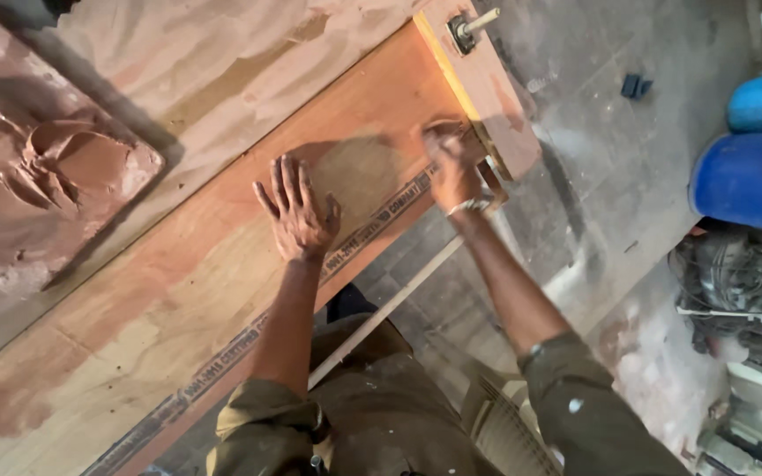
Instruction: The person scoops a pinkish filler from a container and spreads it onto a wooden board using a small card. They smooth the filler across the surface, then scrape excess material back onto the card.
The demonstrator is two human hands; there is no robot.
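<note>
Head view: two hands on a plywood board

Left hand (297, 211) lies flat, fingers spread, on the reddish plywood board (178, 300). Right hand (451, 167) is blurred near the board's end; can't tell its grip. One dark printed strip (372, 225) runs along the near edge. One clay relief (37, 176) upper left. Two blue barrels (751, 176) right.

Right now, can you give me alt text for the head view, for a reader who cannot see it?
Seen from above, the left hand lies flat with spread fingers on a reddish plywood board, while the right hand presses near the board's far end. A brown clay relief lies upper left, blue drums at the right.
</note>
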